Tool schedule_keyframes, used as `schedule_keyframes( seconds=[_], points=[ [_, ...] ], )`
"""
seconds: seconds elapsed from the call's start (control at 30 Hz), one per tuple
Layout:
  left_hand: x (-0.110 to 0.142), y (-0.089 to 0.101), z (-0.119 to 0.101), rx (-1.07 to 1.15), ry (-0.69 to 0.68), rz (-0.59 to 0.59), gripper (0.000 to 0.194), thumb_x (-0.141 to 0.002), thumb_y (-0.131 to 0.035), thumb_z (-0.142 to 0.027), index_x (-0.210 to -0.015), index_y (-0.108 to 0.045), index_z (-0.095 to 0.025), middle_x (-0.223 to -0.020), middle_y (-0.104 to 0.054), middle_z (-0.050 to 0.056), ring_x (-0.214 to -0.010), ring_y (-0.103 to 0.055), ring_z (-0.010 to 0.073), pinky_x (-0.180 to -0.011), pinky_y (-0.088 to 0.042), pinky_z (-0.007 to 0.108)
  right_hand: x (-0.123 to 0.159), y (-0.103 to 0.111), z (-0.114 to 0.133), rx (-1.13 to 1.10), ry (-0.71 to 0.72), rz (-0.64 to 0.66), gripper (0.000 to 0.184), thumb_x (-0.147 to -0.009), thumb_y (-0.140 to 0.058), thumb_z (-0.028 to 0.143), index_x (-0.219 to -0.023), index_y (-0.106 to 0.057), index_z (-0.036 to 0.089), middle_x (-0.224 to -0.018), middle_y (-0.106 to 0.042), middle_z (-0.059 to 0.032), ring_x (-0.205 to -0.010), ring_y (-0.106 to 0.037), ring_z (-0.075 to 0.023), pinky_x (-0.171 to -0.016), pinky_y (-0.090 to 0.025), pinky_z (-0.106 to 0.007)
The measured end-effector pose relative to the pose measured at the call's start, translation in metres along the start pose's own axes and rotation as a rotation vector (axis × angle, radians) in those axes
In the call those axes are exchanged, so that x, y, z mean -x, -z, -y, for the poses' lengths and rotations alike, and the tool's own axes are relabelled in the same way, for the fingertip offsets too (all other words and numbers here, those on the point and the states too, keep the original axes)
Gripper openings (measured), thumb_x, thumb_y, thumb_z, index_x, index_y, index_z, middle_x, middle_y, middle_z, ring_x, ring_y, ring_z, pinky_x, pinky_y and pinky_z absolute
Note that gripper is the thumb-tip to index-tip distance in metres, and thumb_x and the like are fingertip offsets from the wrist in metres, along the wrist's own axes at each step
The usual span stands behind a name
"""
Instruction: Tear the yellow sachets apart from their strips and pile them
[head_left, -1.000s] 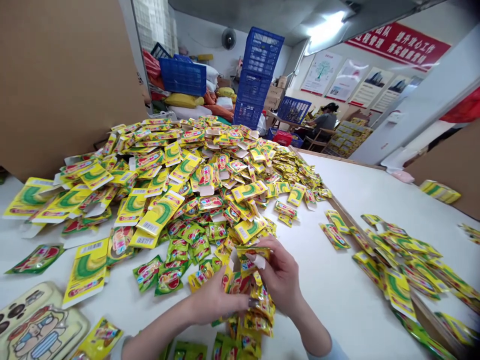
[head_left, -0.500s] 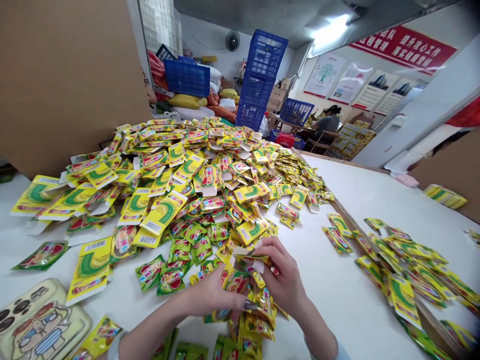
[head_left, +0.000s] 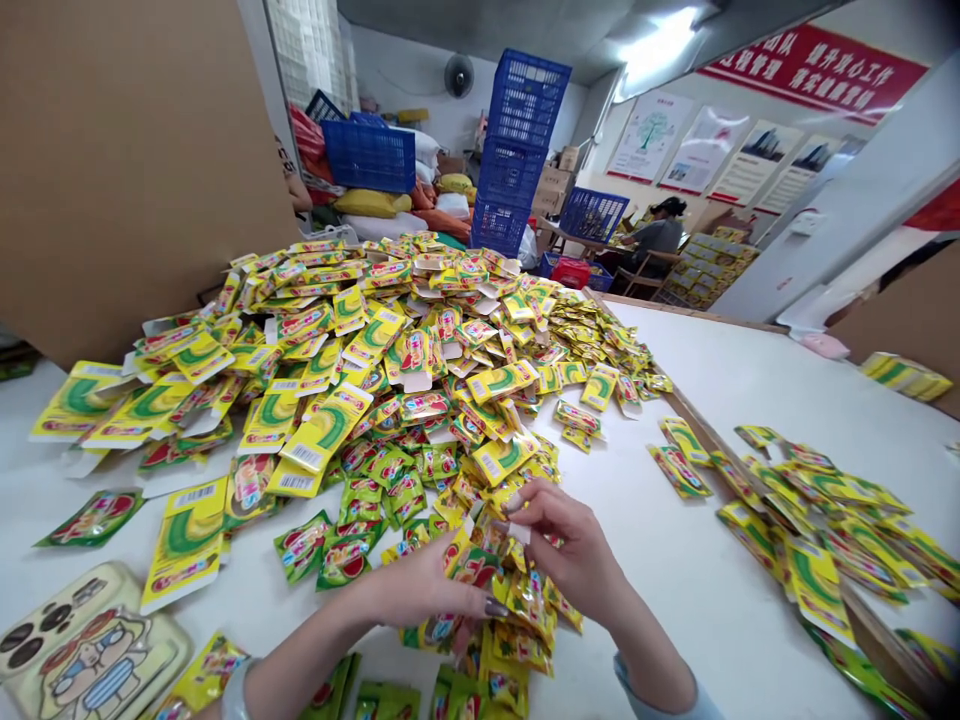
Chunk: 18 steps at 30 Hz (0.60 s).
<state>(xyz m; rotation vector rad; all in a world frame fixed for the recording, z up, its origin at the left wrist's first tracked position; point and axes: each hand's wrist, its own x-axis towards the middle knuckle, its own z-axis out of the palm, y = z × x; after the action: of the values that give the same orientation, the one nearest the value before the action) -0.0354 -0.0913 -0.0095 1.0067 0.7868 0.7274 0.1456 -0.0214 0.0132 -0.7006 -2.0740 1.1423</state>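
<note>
My left hand [head_left: 427,590] is closed around a small candy box [head_left: 474,566] with yellow, green and red print, its thumb lying along the near side. My right hand [head_left: 570,545] is just right of the box's end, fingers curled toward the thumb; what lies between them is too small to make out. Below and beside the hands are yellow candy packets [head_left: 529,600]. Green candy packets [head_left: 360,500] lie left of the box. Beyond them rises a large heap of yellow boxes [head_left: 330,425], many with white flaps standing open.
A phone in a cartoon case [head_left: 94,645] lies at the front left. On the right, a wooden strip [head_left: 694,425] crosses the white table, with more packets [head_left: 817,500] over it. Blue crates [head_left: 517,150] are stacked behind. A seated person [head_left: 660,235] is in the background.
My right hand's fingers have moved slightly away from the box's end, and the dark-and-yellow piece seen at them before is no longer visible there. My left hand keeps its hold. The view has shifted slightly.
</note>
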Motion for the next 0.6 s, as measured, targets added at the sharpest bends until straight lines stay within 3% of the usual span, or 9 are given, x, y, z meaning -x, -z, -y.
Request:
schedule_keyframes(
  seconds=[0.1, 0.2, 0.27, 0.33, 0.4, 0.47, 0.53, 0.6],
  points=[
    [0.001, 0.001, -0.002, 0.0, -0.02, -0.001, 0.028, -0.067, -0.067, -0.033, -0.089, -0.058, -0.018, -0.058, -0.055, -0.005, -0.047, -0.049, 0.0093, -0.049, -0.037, 0.021, 0.0, -0.001, 0.006, 0.031, 0.031, 0.139, 0.026, -0.077, -0.044, 0.006, -0.082, -0.066, 0.02, -0.082, -0.06, -0.0041, -0.075, -0.057, -0.0146, -0.063, -0.047, -0.025],
    [0.001, 0.0, 0.0, -0.029, -0.064, 0.007, 0.04, -0.067, -0.068, -0.033, -0.102, -0.055, -0.018, -0.064, -0.058, -0.004, -0.053, -0.054, 0.0115, -0.056, -0.043, 0.024, 0.0, -0.005, 0.014, -0.005, -0.031, 0.31, 0.031, -0.076, -0.042, 0.007, -0.087, -0.067, 0.022, -0.083, -0.063, -0.003, -0.07, -0.059, -0.0136, -0.056, -0.047, -0.022],
    [0.0, 0.0, 0.002, -0.058, -0.117, -0.011, 0.052, -0.065, -0.07, -0.033, -0.111, -0.051, -0.019, -0.079, -0.063, 0.0, -0.07, -0.06, 0.0164, -0.069, -0.046, 0.03, 0.0, -0.008, 0.013, -0.039, -0.086, 0.34, 0.03, -0.073, -0.044, 0.007, -0.086, -0.067, 0.022, -0.079, -0.063, -0.0014, -0.058, -0.056, -0.0111, -0.047, -0.043, -0.019],
    [-0.001, 0.001, 0.001, -0.04, -0.18, -0.057, 0.066, -0.064, -0.071, -0.036, -0.122, -0.043, -0.021, -0.107, -0.061, 0.006, -0.096, -0.057, 0.0216, -0.086, -0.043, 0.035, 0.0, -0.004, 0.008, -0.054, -0.123, 0.278, 0.027, -0.072, -0.045, 0.008, -0.082, -0.066, 0.021, -0.071, -0.062, -0.0002, -0.053, -0.052, -0.0103, -0.045, -0.042, -0.019],
    [-0.002, 0.005, -0.003, 0.015, -0.255, -0.133, 0.076, -0.067, -0.068, -0.04, -0.131, -0.03, -0.025, -0.13, -0.048, 0.009, -0.116, -0.046, 0.0239, -0.095, -0.037, 0.037, 0.0, 0.013, -0.001, -0.003, -0.145, 0.089, 0.021, -0.074, -0.046, 0.014, -0.082, -0.064, 0.019, -0.067, -0.061, -0.0005, -0.05, -0.051, -0.0112, -0.046, -0.042, -0.022],
    [-0.002, 0.014, -0.01, 0.011, -0.35, -0.271, 0.075, -0.071, -0.063, -0.043, -0.133, -0.025, -0.025, -0.136, -0.04, 0.012, -0.123, -0.039, 0.0239, -0.098, -0.035, 0.036, 0.003, 0.044, -0.011, 0.216, -0.176, -0.286, 0.02, -0.076, -0.048, 0.022, -0.089, -0.063, 0.018, -0.069, -0.062, -0.003, -0.05, -0.051, -0.0133, -0.048, -0.043, -0.026],
    [0.0, 0.026, -0.017, -0.131, -0.404, -0.471, 0.059, -0.075, -0.058, -0.044, -0.125, -0.037, -0.021, -0.125, -0.051, 0.013, -0.115, -0.047, 0.0235, -0.094, -0.038, 0.035, 0.009, 0.084, -0.02, 0.624, -0.254, -0.731, 0.029, -0.077, -0.046, 0.025, -0.099, -0.061, 0.015, -0.084, -0.064, -0.0097, -0.062, -0.056, -0.0195, -0.057, -0.045, -0.033],
    [0.006, 0.038, -0.019, -0.408, -0.335, -0.632, 0.04, -0.078, -0.051, -0.043, -0.111, -0.049, -0.019, -0.105, -0.061, 0.01, -0.098, -0.056, 0.0222, -0.085, -0.043, 0.035, 0.015, 0.118, -0.029, 1.015, -0.395, -0.941, 0.043, -0.077, -0.043, 0.026, -0.115, -0.053, 0.009, -0.109, -0.057, -0.0195, -0.089, -0.055, -0.0306, -0.068, -0.043, -0.04]
  ],
)
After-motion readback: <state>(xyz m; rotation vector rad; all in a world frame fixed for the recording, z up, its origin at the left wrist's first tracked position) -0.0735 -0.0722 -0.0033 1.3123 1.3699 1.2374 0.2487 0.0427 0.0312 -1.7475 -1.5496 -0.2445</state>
